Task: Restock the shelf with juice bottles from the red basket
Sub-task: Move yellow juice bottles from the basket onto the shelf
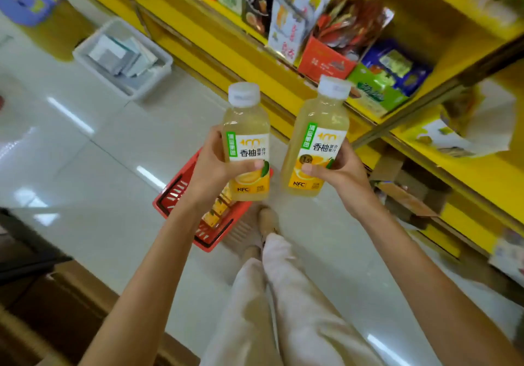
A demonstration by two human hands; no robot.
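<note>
I hold two pale yellow juice bottles with white caps upright in front of me. My left hand (212,167) grips the left bottle (247,127) around its label. My right hand (340,172) grips the right bottle (320,121) low on its label. Below my left forearm the red basket (181,192) stands on the floor, with more yellow-labelled bottles partly hidden inside it. The yellow shelf (249,62) runs diagonally from the top left to the right, just beyond the bottles.
The shelf holds snack boxes and packets: a red box (323,59), a green and blue box (388,82). A white bin (124,56) with packets sits on the tiled floor at the left. Cardboard boxes (408,192) lie under the shelf at the right. My legs and shoes are below.
</note>
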